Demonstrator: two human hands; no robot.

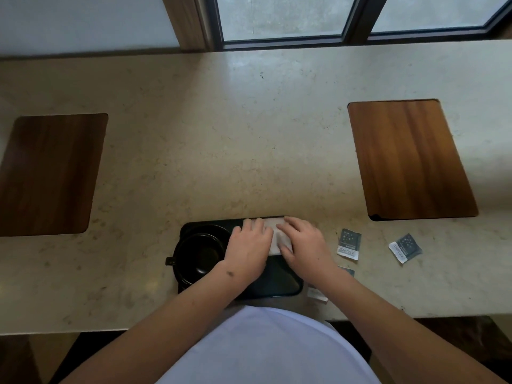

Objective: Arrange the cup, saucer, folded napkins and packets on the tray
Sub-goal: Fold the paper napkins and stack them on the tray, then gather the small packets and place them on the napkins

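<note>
A black tray (279, 286) lies at the counter's near edge. On its left part stands a black cup (198, 256) on a black saucer (206, 230), handle pointing left. A folded pale napkin (274, 224) lies across the tray's far right part. My left hand (248, 249) and my right hand (303, 245) both rest flat on the napkin, fingers spread, covering most of it. Two grey-and-white packets (349, 244) (405, 247) lie on the counter right of the tray. Another packet (317, 293) shows partly under my right forearm.
The beige stone counter (249, 134) holds a dark wooden board (47, 173) at the left and a lighter wooden board (410, 159) at the right. A window runs along the far wall. The counter's front edge is right below the tray.
</note>
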